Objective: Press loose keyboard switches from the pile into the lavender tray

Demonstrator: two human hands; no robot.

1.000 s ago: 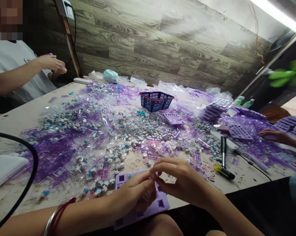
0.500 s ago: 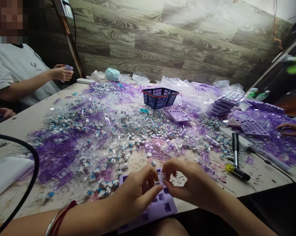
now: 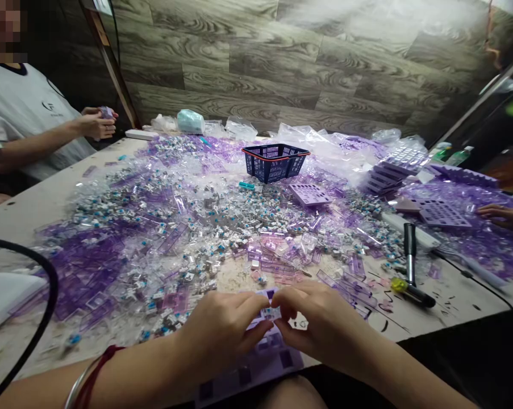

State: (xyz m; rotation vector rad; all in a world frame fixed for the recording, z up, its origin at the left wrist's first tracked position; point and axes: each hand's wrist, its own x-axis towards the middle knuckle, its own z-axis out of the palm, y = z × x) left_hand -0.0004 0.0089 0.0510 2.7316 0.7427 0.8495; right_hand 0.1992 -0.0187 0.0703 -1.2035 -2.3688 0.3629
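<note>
Landmark is the purple panel (image 3: pixel 262 366), flat with square holes, at the near edge of the table (image 3: pixel 439 315). A knee (image 3: pixel 297 393) shows just below it. Placement looks like a reach choice: both hands get to it from either side with elbows low. Whether the knee props it, can't tell.

Left hand (image 3: pixel 220 325) sits over the panel's left part, thumb and forefinger pinched on a small clear part (image 3: pixel 272 312). Right hand (image 3: pixel 326 317) sits over the panel's right side, thumb and forefinger on the same part. So the hands meet over the panel's far end, part between the fingertips. Two-sided grip probably because the piece is tiny and would turn in one hand. Grip force not readable.

Loose white-and-blue bits (image 3: pixel 213 216) spread beyond the panel, purple clear cases (image 3: pixel 86 264) left of it; likely dumped in the open so everyone can pick without digging. Basket (image 3: pixel 277 169) stands well beyond the panel, amid the pile. Second panel (image 3: pixel 311 195) lies beyond too, just nearer than the basket.

Hammer (image 3: pixel 410 267) lies right of the panel, off the thick of the pile, presumably to be easy to grab. A co-worker's hand (image 3: pixel 501 215) rests further right, well apart from the panel.
</note>
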